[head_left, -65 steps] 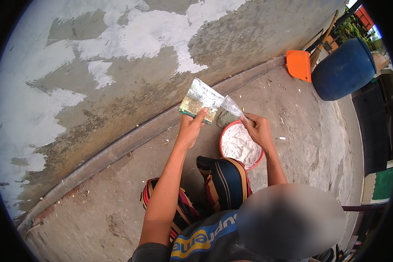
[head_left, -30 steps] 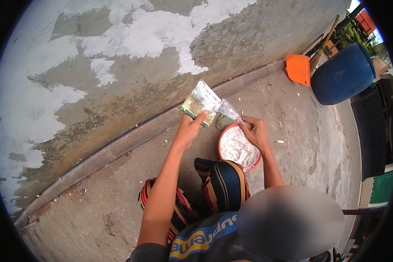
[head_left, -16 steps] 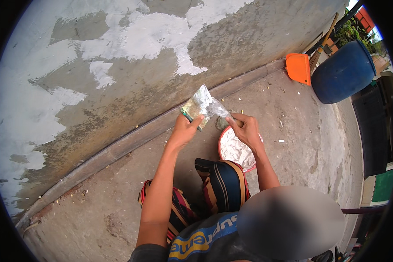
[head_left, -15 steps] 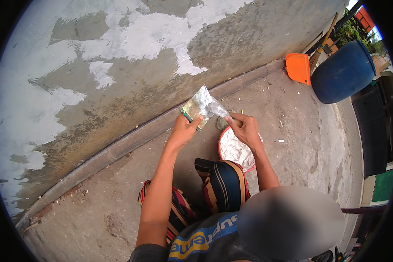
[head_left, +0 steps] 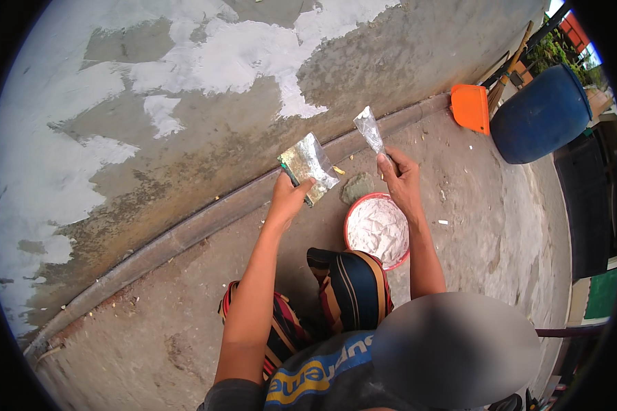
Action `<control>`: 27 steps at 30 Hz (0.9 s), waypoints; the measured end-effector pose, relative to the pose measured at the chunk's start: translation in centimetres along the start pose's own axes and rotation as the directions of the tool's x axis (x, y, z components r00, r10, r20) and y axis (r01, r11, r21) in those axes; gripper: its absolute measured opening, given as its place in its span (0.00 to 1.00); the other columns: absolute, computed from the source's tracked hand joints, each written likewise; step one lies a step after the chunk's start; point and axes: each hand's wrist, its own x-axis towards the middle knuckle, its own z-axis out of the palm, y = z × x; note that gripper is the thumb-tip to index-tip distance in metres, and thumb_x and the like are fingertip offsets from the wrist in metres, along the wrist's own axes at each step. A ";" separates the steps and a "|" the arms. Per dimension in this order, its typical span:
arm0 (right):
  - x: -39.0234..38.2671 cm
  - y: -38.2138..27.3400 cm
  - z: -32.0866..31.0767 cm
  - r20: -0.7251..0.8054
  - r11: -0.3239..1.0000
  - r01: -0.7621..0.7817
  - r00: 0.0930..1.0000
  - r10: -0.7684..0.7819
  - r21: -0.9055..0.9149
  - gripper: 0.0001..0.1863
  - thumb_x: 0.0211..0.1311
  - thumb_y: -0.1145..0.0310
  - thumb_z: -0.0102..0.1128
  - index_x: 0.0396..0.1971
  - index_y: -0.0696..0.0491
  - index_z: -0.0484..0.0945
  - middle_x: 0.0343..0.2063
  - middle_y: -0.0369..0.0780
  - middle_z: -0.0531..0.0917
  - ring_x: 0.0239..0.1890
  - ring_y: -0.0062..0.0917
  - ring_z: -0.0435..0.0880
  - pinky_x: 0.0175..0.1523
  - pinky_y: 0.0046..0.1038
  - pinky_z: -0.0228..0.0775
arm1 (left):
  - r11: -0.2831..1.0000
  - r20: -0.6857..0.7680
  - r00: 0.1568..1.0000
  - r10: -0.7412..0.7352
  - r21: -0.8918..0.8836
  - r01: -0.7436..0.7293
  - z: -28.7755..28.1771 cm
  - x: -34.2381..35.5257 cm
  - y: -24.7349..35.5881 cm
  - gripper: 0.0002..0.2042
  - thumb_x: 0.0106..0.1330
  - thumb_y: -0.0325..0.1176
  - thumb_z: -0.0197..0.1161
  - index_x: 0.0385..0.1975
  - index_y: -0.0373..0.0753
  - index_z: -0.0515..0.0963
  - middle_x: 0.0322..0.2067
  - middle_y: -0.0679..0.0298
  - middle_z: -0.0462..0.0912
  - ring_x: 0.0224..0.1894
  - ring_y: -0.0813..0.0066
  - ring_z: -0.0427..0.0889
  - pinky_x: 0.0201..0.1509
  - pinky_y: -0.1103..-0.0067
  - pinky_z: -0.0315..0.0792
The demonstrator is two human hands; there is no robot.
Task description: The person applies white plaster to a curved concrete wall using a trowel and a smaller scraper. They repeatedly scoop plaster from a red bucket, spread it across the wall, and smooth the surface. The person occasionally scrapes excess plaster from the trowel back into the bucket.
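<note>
My left hand [head_left: 293, 197] is closed round the green-edged grip of a wide, flat scraper [head_left: 309, 164], whose metal blade carries white paste. In my right hand [head_left: 404, 181] is a narrower putty knife [head_left: 369, 128], blade pointing up and away, with white paste at its tip. The two blades are apart. Below my right hand stands a red-rimmed bucket [head_left: 377, 231] holding thick white putty with a ridged surface. Ahead of both hands rises a grey wall [head_left: 377, 72], partly coated with white patches [head_left: 236, 58] on its left and upper part.
A low concrete ledge [head_left: 178, 238] runs along the wall's foot. A greyish lump [head_left: 357, 187] lies beside the bucket. Farther right are an orange dustpan [head_left: 469, 109], a broom [head_left: 506, 77] and a big blue barrel [head_left: 541, 114]. Small bits litter the concrete floor [head_left: 487, 226].
The putty knife has come off the wide scraper's blade and swung up and to the right with my right hand. My left hand and its scraper have barely moved.
</note>
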 end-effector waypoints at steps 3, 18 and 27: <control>-1.7 2.7 -0.1 0.036 0.983 -0.175 0.984 0.173 0.049 0.20 0.63 0.61 0.65 0.48 0.61 0.79 0.23 0.28 0.74 0.26 0.10 0.66 0.30 0.17 0.58 | 0.991 -0.143 0.989 -0.040 -0.134 0.020 0.4 -0.2 1.1 0.25 0.61 0.31 0.67 0.55 0.31 0.64 0.48 0.56 0.76 0.39 0.73 0.78 0.41 0.75 0.72; -1.0 3.2 1.1 0.226 0.868 -0.318 0.942 0.246 0.381 0.26 0.54 0.70 0.71 0.53 0.59 0.76 0.17 0.25 0.68 0.16 0.09 0.61 0.21 0.16 0.52 | 0.163 0.593 0.803 -0.057 -0.788 0.593 -0.1 0.1 0.4 0.18 0.74 0.35 0.46 0.52 0.24 0.63 0.39 0.48 0.73 0.30 0.73 0.79 0.34 0.86 0.84; -1.6 5.8 4.0 0.209 0.619 -0.428 0.894 0.396 0.658 0.11 0.57 0.67 0.70 0.26 0.52 0.75 0.14 0.26 0.67 0.13 0.10 0.60 0.18 0.17 0.51 | 0.675 0.710 0.689 -0.146 -0.438 0.594 -0.3 0.9 -1.5 0.18 0.73 0.38 0.46 0.55 0.31 0.65 0.44 0.54 0.74 0.32 0.75 0.78 0.37 0.79 0.78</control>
